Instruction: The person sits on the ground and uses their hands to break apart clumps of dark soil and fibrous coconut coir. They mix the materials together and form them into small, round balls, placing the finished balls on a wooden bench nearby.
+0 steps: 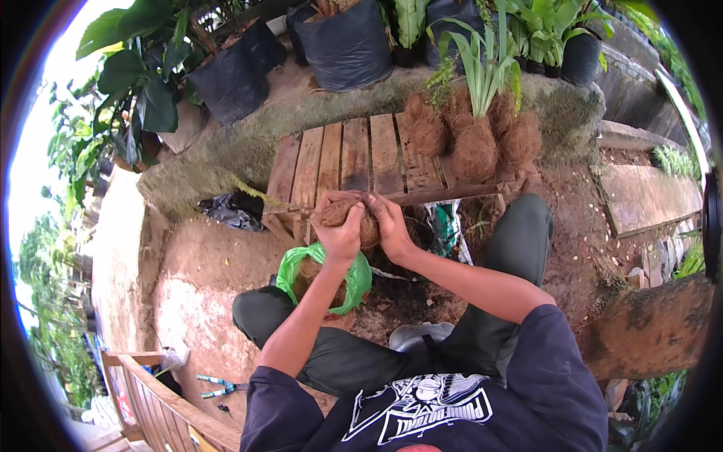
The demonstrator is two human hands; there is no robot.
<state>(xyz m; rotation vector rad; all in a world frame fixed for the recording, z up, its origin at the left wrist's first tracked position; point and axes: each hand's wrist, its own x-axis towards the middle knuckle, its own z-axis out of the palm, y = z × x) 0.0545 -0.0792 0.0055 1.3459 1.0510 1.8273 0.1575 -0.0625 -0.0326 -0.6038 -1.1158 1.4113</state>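
Observation:
Both hands are pressed around a brown fibre bundle (370, 233), which looks like coconut fibre, above the near edge of a slatted wooden bench (356, 150). My left hand (340, 234) wraps its left side, thumb on top. On the right side, my right hand (390, 225) grips with bent fingers. A yellowish fern frond (254, 191) points out to the left of the bundle; whether it grows from it is hidden. Below my left forearm sits a container lined with a green plastic bag (361, 282), holding loose fibre (308, 271).
Several fibre-wrapped plant balls (474, 150) stand at the bench's right end. Behind, black grow bags (344, 48) line a stone ledge (237, 144). Loppers (217, 387) lie on the ground at lower left, near a wooden chair (169, 401). A tree trunk (649, 322) lies right.

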